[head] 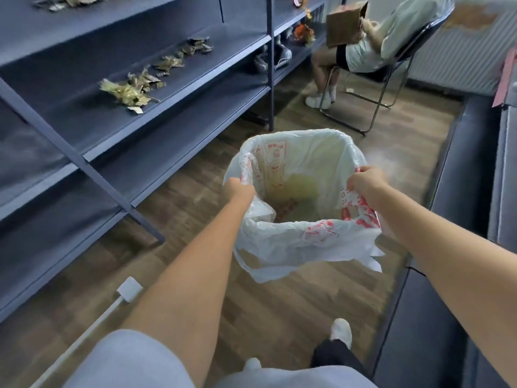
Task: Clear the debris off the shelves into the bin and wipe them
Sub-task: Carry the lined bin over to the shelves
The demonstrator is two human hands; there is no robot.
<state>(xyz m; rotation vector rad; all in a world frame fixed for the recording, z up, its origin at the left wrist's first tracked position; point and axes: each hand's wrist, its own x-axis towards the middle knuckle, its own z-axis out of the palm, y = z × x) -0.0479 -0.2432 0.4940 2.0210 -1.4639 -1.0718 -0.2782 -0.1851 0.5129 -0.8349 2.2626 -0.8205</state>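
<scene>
— What's on the shelving?
— From my feed I see dry leaves (131, 91) strewn in a line along the middle shelf (70, 107), lying right on the board. The top shelf (126, 18) carries another heap of leaves (70, 0). Past the upright, shoes (272, 57) sit on a lower board.
— And the floor?
— Wooden floor (279, 298). A chair (372, 88) stands on it at the far end, a dark sofa (419, 317) along the right. The bin bag (293, 242) is over the boards; I can't tell whether it touches them.

Two hands (240, 189) (363, 180), one bin (307, 134), one chair (375, 74), one seated person (355, 54), two leaf-strewn shelves (92, 119) (112, 21).
</scene>
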